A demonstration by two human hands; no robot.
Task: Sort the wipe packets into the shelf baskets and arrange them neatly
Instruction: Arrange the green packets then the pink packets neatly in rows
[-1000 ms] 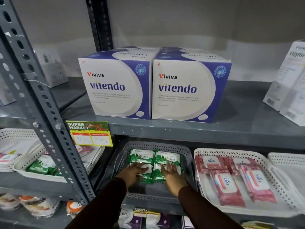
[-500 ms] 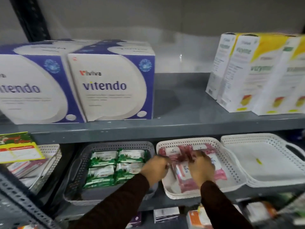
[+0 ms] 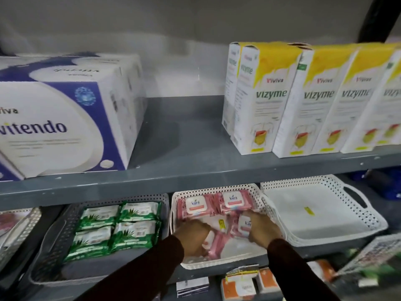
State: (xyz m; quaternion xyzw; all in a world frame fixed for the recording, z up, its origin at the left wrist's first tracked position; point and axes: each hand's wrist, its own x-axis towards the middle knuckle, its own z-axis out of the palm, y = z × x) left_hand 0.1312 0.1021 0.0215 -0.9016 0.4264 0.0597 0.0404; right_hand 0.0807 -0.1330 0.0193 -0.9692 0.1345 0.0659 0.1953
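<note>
Pink packets [image 3: 217, 206]: two flat along the back of the white basket [image 3: 219, 265], others loose toward the front.
Left hand [image 3: 192, 234]: inside the white basket, fingers curled on a pink packet lying near the front.
Right hand [image 3: 261, 230]: grasping a pink packet at the right side.
Green packets [image 3: 118, 227]: four, two by two, in the grey basket [image 3: 54, 253].
Empty white basket [image 3: 325, 213]: just right.

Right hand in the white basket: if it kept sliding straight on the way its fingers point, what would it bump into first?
Probably the pink wipe packet at the back right of the white basket. The right hand points toward the back, slightly left, already resting on another pink packet. Depth is hard to judge here.
</note>
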